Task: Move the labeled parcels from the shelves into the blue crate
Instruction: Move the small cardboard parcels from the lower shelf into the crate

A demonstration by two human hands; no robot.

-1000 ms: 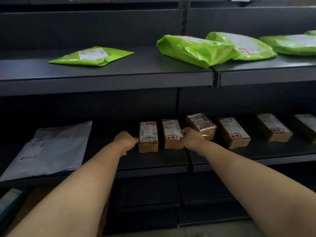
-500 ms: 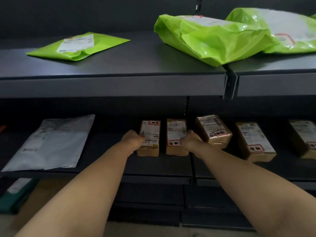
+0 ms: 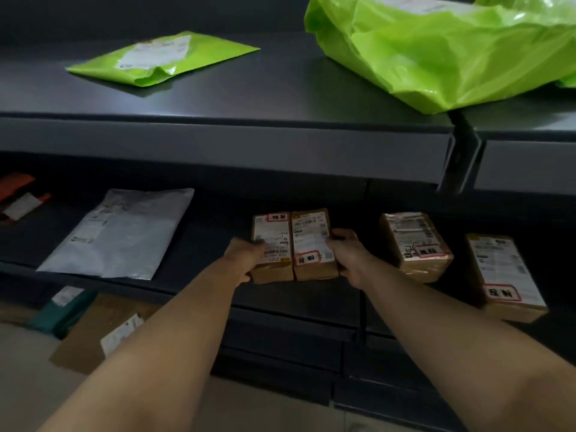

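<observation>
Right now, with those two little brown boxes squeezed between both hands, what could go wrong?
The left hand and right hand only press the two brown boxes together from the sides, so one might slip out downward. The upper shelf edge hangs just above, so lifting too high could knock them. The blue crate is not in view, so the carry may be awkward.

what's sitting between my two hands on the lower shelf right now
Two brown labeled boxes, pressed side by side, fill the gap between left hand and right hand, seen in the head view.
</observation>
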